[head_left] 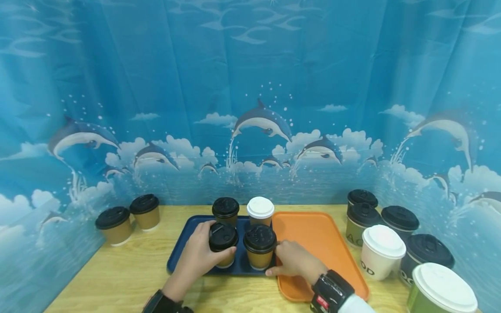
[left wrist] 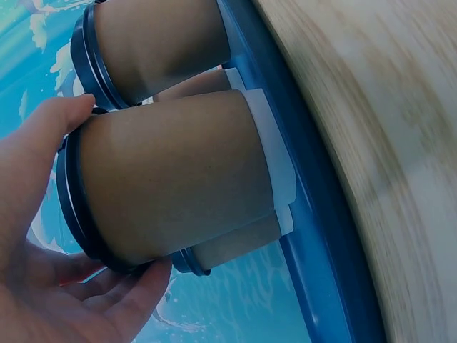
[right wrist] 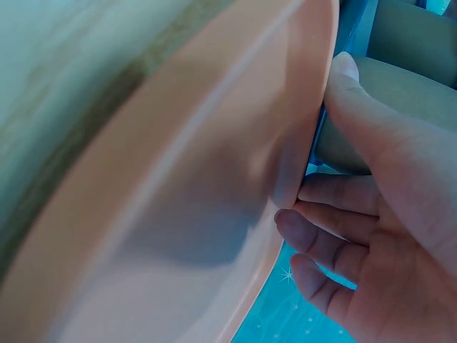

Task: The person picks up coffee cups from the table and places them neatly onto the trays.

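The left hand (head_left: 203, 251) is clamping its fingers round a brown cup (head_left: 223, 238), the blue tray (head_left: 185, 236) below them — the right hand (head_left: 295, 261) is resting, thumb and fingers apart, by the orange tray (head_left: 309, 228), another cup (head_left: 259, 248) beside them

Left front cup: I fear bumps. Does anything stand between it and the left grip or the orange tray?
Nothing visible blocks the left grip, which holds the left front cup. Toward the orange tray, the right front cup stands in the way, then the right grip at the tray's edge.
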`<action>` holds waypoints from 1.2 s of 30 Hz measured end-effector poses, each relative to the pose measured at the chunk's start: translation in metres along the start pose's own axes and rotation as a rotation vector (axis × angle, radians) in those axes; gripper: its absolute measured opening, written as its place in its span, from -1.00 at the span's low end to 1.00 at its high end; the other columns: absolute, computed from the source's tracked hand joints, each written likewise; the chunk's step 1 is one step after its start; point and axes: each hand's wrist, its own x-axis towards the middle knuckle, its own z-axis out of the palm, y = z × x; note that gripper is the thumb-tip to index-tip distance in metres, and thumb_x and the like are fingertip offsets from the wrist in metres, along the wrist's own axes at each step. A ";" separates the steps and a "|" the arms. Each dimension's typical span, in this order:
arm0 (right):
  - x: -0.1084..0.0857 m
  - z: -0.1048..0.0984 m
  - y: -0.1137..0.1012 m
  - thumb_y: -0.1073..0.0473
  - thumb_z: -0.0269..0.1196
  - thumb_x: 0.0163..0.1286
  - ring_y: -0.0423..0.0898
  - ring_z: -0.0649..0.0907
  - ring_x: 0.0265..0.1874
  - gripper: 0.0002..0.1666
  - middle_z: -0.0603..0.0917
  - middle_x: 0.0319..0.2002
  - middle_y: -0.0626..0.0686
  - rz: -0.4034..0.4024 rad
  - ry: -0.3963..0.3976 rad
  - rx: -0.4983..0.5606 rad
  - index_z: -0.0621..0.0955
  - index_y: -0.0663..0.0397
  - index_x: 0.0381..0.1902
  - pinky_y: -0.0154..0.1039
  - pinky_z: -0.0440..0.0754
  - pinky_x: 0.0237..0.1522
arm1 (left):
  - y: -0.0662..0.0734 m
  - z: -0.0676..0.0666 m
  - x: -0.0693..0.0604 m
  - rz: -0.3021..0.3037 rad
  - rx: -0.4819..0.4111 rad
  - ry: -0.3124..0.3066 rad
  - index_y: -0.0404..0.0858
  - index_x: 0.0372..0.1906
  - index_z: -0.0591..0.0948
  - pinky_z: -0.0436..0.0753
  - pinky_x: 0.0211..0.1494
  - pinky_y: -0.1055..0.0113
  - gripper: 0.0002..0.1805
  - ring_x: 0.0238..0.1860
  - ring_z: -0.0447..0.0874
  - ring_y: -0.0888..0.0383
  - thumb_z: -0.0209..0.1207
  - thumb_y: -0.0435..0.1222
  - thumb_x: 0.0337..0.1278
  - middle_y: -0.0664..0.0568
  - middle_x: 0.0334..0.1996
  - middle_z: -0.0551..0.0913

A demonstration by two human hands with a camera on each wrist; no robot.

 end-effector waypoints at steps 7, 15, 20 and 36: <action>0.000 0.000 0.000 -0.32 0.47 0.11 -0.08 0.70 -0.27 -0.30 0.72 -0.21 0.01 0.003 -0.001 0.016 0.71 0.09 -0.02 -0.09 0.66 -0.18 | -0.002 0.000 0.002 -0.048 0.016 -0.044 -0.33 0.41 0.39 0.64 0.11 -0.14 0.13 0.16 0.60 -0.22 0.49 0.27 -0.20 -0.27 0.25 0.51; -0.002 -0.002 -0.001 -0.30 0.49 0.12 -0.02 0.72 -0.21 -0.31 0.74 -0.15 0.05 0.001 0.009 0.016 0.71 0.11 -0.01 -0.04 0.68 -0.12 | -0.006 0.000 0.002 -0.075 0.014 -0.077 -0.31 0.47 0.33 0.57 0.19 -0.20 0.22 0.26 0.52 -0.27 0.47 0.33 -0.23 -0.30 0.34 0.44; -0.003 -0.002 -0.002 -0.29 0.49 0.12 -0.02 0.72 -0.22 -0.32 0.74 -0.16 0.05 0.003 0.009 0.015 0.72 0.12 -0.03 -0.05 0.68 -0.14 | -0.005 -0.001 0.001 -0.050 0.015 -0.066 -0.32 0.46 0.35 0.57 0.20 -0.20 0.20 0.27 0.52 -0.26 0.46 0.34 -0.21 -0.29 0.34 0.45; -0.004 -0.001 -0.003 -0.30 0.50 0.10 -0.09 0.66 -0.33 -0.35 0.71 -0.24 0.02 -0.003 0.038 0.004 0.72 0.14 -0.14 -0.07 0.64 -0.22 | -0.006 -0.001 0.000 -0.061 0.002 -0.074 -0.29 0.45 0.35 0.58 0.20 -0.17 0.18 0.26 0.53 -0.23 0.45 0.34 -0.20 -0.26 0.31 0.47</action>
